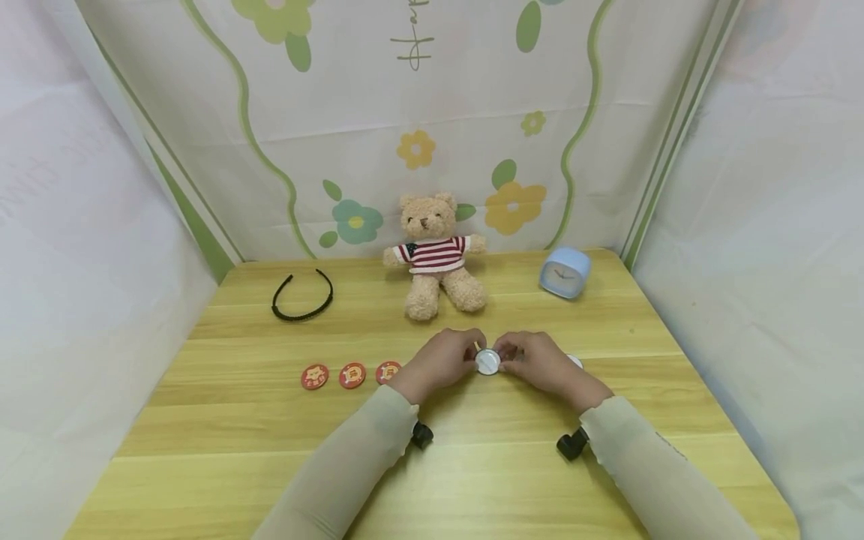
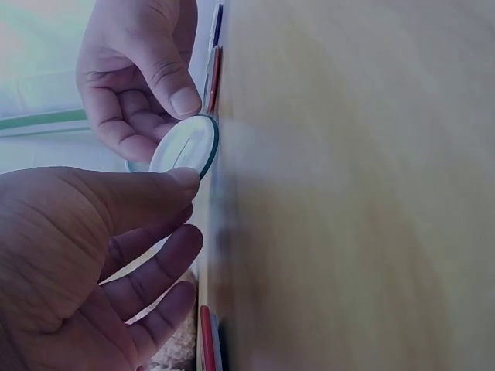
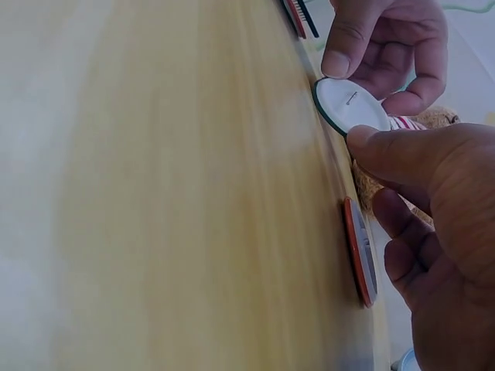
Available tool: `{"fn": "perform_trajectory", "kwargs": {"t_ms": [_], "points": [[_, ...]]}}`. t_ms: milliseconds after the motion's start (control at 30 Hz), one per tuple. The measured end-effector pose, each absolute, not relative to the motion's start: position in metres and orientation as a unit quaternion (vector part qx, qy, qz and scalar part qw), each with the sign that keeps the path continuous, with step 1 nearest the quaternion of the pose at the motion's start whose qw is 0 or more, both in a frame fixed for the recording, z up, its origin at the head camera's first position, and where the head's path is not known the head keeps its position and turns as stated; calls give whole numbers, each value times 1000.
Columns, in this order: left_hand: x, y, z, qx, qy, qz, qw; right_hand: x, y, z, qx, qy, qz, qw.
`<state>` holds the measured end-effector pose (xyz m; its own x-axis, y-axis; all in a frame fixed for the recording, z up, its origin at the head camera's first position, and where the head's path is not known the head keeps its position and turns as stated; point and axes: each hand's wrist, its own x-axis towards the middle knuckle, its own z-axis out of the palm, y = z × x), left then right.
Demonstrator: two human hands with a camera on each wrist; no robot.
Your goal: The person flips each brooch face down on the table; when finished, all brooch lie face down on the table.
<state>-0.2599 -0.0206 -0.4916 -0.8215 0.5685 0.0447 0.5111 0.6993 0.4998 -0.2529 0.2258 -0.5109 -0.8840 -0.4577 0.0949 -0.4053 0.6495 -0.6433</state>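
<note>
Between my two hands is a round pin badge (image 1: 488,361), its white back facing up, with a thin pin across it and a dark green rim visible in the wrist views. My left hand (image 1: 442,361) pinches one edge of it with thumb and fingers. The opposite edge is pinched by my right hand (image 1: 536,364). Both wrist views show the badge (image 2: 186,147) tilted. Beside my right hand, another badge (image 3: 360,251) with a red rim lies back up, mostly covered in the head view. Left of my left hand lie red badges (image 1: 352,375) in a row, the closest partly hidden.
At the back of the wooden table (image 1: 270,427), a teddy bear (image 1: 437,255) in a striped shirt sits against the floral cloth (image 1: 432,97). A black headband (image 1: 302,315) lies at the back left. A light blue alarm clock (image 1: 565,273) stands at the back right.
</note>
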Motion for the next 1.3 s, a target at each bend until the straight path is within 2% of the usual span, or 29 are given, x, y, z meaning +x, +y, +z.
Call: {"fn": "perform_trajectory", "kwargs": {"t_ms": [400,633,1100,1300], "points": [[-262,-20,-494,288,918,265,70,-258,228,-512,-243,902,-349,73],[-265,-20,-496,294,918,255,71,-262,230,-515,-285,909,-302,37],[-263,-19,-494,295,924,228,84,-263,229,-512,-341,899,-272,31],[-265,-27,-491,294,919,242,105,-262,228,-508,-334,903,-268,43]]}}
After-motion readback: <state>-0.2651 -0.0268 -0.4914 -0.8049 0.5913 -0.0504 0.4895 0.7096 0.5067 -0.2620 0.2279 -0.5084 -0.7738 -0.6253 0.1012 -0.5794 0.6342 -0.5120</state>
